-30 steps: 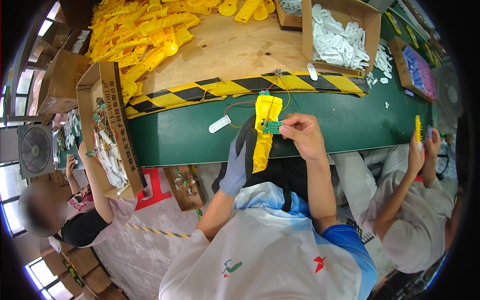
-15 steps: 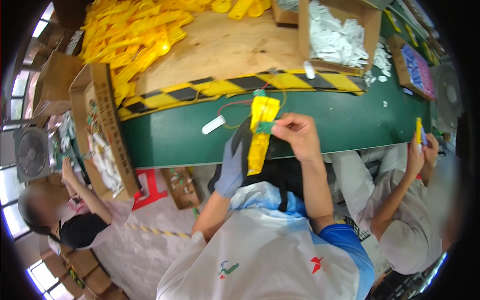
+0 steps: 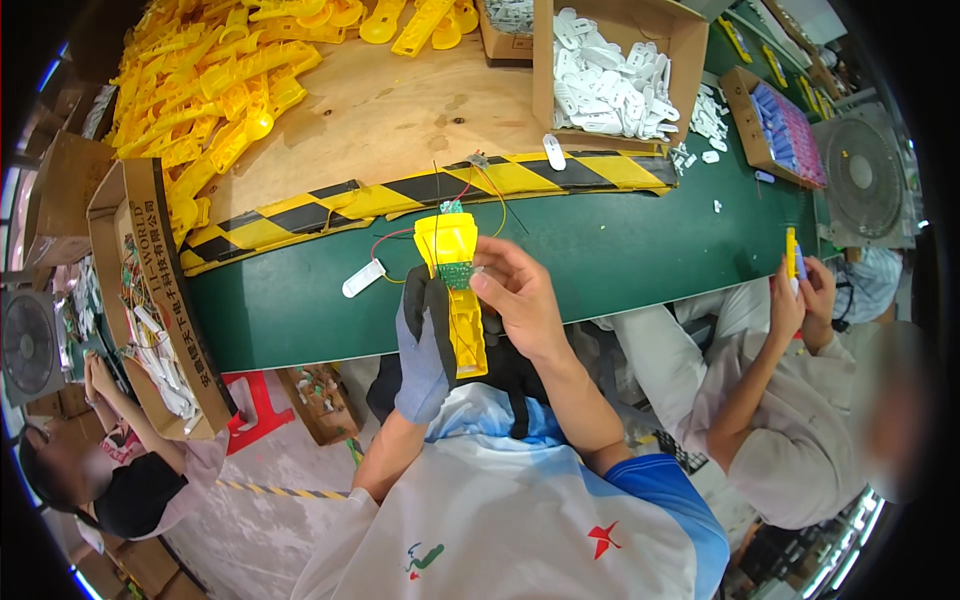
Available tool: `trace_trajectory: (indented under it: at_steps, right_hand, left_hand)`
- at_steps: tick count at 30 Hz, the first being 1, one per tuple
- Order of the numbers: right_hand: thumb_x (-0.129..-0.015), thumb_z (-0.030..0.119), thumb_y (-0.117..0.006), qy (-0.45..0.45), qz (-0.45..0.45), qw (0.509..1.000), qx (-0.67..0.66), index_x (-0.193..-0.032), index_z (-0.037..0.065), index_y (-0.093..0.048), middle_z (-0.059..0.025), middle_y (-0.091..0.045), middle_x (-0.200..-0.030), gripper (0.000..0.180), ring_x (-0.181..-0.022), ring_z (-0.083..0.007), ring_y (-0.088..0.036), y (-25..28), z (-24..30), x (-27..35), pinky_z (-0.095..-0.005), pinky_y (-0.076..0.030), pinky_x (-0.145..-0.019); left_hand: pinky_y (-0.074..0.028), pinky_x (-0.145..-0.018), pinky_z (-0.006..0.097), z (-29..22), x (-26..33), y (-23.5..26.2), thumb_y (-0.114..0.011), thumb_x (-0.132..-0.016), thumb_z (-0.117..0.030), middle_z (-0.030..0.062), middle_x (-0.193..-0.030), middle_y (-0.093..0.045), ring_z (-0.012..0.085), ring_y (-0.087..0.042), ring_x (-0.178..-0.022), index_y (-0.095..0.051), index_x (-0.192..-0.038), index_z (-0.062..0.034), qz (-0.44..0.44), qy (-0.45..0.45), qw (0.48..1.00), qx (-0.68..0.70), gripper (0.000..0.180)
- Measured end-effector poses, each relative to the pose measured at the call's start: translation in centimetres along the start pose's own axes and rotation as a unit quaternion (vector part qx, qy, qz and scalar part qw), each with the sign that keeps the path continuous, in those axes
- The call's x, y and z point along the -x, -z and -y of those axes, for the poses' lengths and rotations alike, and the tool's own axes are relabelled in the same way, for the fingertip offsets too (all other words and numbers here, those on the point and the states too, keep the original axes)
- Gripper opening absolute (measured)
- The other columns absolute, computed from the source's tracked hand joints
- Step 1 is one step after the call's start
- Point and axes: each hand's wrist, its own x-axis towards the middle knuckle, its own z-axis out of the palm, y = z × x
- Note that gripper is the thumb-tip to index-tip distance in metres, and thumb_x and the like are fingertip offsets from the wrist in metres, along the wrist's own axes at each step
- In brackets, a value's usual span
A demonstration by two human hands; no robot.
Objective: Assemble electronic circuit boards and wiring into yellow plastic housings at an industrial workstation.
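Observation:
My left hand [image 3: 424, 345], in a grey-blue glove with dark fingers, grips a long yellow plastic housing [image 3: 467, 335] held upright over the table's near edge. A green circuit board [image 3: 455, 276] lies across the middle of the housing. At its right edge, my bare right hand [image 3: 518, 297] pinches the board between thumb and fingers. Red and yellow wires run from the housing's upper end, where a smaller green board [image 3: 451, 208] shows. On the table to the left, a white oval plastic piece [image 3: 363, 278] hangs on these wires.
Yellow housings [image 3: 215, 85] are heaped at the back left. A cardboard box of white plastic parts [image 3: 612, 85] stands at the back right, behind black-and-yellow tape [image 3: 420, 190]. Another carton [image 3: 178, 270] borders the left side. Co-workers sit on both sides; the right one [image 3: 790, 400] holds a yellow piece.
My right hand has brought the green board from the housing's right side onto its middle. The whole view has shifted, so the scene sits farther left.

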Motion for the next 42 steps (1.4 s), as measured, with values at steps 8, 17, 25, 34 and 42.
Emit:
trace_trajectory:
  at_steps: [8, 17, 25, 34, 42]
  right_hand:
    - [-0.094, 0.007, -0.065, 0.004, -0.025, 0.998, 0.055, -0.118, -0.011, -0.062, -0.0101, -0.067, -0.108, 0.030, -0.097, -0.0117, -0.062, 0.1, 0.0, 0.5, -0.0242, -0.049, -0.087]
    - [-0.090, 0.000, -0.067, 0.045, 0.009, 0.991, 0.128, -0.114, -0.008, -0.066, -0.0096, -0.066, -0.109, 0.025, -0.093, -0.0116, -0.061, 1.7, 0.4, -0.1, -0.0236, -0.049, -0.085]
    - [-0.090, -0.001, -0.066, -0.026, -0.007, 0.998, 0.057, -0.110, -0.007, -0.067, -0.0060, -0.065, -0.109, 0.021, -0.095, -0.0093, -0.060, 1.6, 0.7, -0.1, -0.0218, -0.048, -0.084]
    - [-0.082, 0.022, -0.076, 0.240, -0.222, 0.658, 0.678, -0.099, 0.005, -0.072, -0.0091, -0.069, -0.090, 0.025, -0.068, -0.0229, -0.066, 5.6, 7.4, -7.9, -0.0327, -0.050, -0.063]
    - [-0.081, 0.012, -0.074, 0.112, -0.210, 0.809, 0.538, -0.095, 0.002, -0.071, -0.0082, -0.072, -0.083, 0.018, -0.068, -0.0169, -0.065, 8.0, 7.2, -10.0, -0.0315, -0.051, -0.065]
  left_hand:
    - [-0.048, -0.070, 0.023, 0.5, 0.3, -0.4, -0.046, -0.104, -0.025, 0.0037, -0.097, -0.058, 0.0077, -0.057, -0.084, -0.048, -0.120, -0.0056, -0.013, -0.028, 0.999, 0.017, 0.026]
    - [-0.051, -0.073, 0.023, -0.5, -2.1, 1.1, -0.054, -0.101, -0.023, 0.0027, -0.107, -0.062, 0.0096, -0.063, -0.090, -0.047, -0.135, -0.0076, 0.110, 0.074, 0.991, 0.000, 0.038]
    - [-0.052, -0.071, 0.025, 2.6, -2.5, 0.6, -0.049, -0.098, -0.008, 0.0089, -0.104, -0.061, 0.0125, -0.061, -0.087, -0.045, -0.130, -0.0026, 0.052, -0.120, 0.982, -0.138, 0.032]
    - [-0.058, -0.062, 0.034, 4.9, -3.4, 1.4, -0.047, -0.099, -0.011, 0.0139, -0.114, -0.059, 0.0226, -0.066, -0.079, -0.033, -0.138, -0.0075, 0.075, -0.025, 0.996, -0.046, 0.041]
    - [-0.058, -0.058, 0.036, 2.0, -2.4, -0.5, -0.053, -0.101, -0.024, 0.0146, -0.123, -0.056, 0.0246, -0.067, -0.087, -0.029, -0.148, -0.0112, 0.105, -0.045, 0.992, 0.053, 0.054]
